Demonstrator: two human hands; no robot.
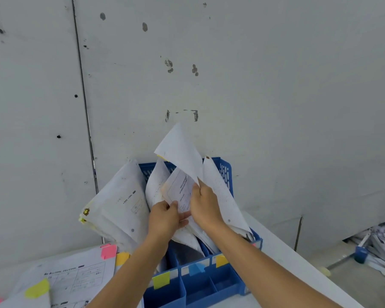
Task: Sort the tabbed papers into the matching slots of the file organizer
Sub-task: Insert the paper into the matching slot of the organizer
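Note:
A blue file organizer (226, 172) stands on the table against the wall, its slots marked in front by a yellow-green tab (161, 280), a blue tab (196, 268) and a yellow tab (221, 260). Several white papers stand in its slots. My right hand (203, 205) pinches a bent white sheet (180, 150) that rises above the organizer. My left hand (165, 217) grips a printed paper (180, 190) in the middle slots. A thick bundle of papers (118, 203) leans out to the left.
Loose tabbed papers (76, 276) lie on the table at lower left, with pink (108, 251), orange (122, 258) and yellow-green (37, 288) tabs. The grey wall stands close behind. The table's right edge (298, 261) drops off to a floor with clutter.

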